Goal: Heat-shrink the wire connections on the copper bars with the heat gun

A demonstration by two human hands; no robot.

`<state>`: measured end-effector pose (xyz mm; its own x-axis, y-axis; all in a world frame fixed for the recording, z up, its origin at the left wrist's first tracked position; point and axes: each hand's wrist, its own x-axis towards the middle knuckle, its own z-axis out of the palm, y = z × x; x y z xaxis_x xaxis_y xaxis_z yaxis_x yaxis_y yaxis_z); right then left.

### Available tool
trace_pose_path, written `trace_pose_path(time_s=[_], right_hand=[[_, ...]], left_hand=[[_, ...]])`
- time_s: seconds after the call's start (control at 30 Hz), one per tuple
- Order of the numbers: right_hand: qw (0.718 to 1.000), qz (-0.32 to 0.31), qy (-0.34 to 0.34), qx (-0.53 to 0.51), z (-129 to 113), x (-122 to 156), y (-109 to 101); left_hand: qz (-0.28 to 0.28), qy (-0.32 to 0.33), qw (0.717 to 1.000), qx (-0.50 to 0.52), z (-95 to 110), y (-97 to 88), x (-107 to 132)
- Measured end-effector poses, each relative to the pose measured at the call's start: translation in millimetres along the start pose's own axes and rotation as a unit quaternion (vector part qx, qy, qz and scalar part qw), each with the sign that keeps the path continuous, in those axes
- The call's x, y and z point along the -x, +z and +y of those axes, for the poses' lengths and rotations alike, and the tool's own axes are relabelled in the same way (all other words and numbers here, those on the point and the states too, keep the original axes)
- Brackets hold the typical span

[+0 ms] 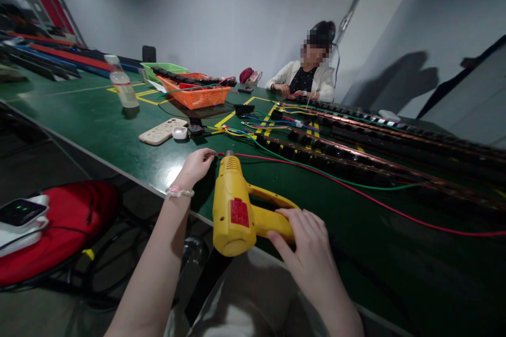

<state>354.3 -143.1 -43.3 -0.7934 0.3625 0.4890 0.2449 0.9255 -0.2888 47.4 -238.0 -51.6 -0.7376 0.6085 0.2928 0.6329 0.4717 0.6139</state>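
My right hand [306,231] is wrapped round the handle of a yellow heat gun [233,205] that has a red label on its side. Its metal nozzle points away from me, close to the end of a red wire [276,159]. With fingers pinched, my left hand [197,164] holds the tip of that red wire just left of the nozzle. From there the wire runs right across the green table. A green wire [316,169] curves beside it, leading to long black-and-copper strips [348,158] on the right.
A phone [158,132] and a white earbud case [179,133] lie beyond my left hand. Farther off stand a bottle [124,87] and an orange basket [197,97]. Across the table [118,142] sits a co-worker [304,76]. A red stool [79,221] is at left.
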Motion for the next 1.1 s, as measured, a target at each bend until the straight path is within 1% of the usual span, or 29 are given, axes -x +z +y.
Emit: trace_pose_path(time_s=[0.1,0.27,0.37,0.47,0.67,0.87,0.97,1.1], right_hand=[[1.000,0.001,-0.001,0.005,-1,-1,2],[1.000,-0.011,-0.013,0.004,11,2,-1],[1.000,-0.011,0.000,0.012,21,7,-5],[0.999,-0.009,0.014,0.030,34,14,-11],[0.997,0.020,0.014,0.073,65,26,-24],[0.994,0.018,0.086,0.069,92,38,-36],[0.991,0.023,0.105,0.075,96,42,-39],[0.989,0.032,0.094,0.107,91,41,-38]], left_hand=[[-0.005,0.004,1.000,-0.003,1,-0.9,1],[-0.007,0.004,1.000,0.006,2,-1.8,2],[-0.011,-0.004,1.000,0.018,2,-1.7,2],[-0.011,0.003,1.000,0.027,1,-1.0,2],[-0.005,0.005,0.999,0.033,-3,1.0,1],[-0.004,0.016,0.999,0.037,-6,2.7,0],[-0.002,0.017,0.999,0.035,-6,3.1,1],[-0.004,0.017,0.999,0.029,-5,2.3,2]])
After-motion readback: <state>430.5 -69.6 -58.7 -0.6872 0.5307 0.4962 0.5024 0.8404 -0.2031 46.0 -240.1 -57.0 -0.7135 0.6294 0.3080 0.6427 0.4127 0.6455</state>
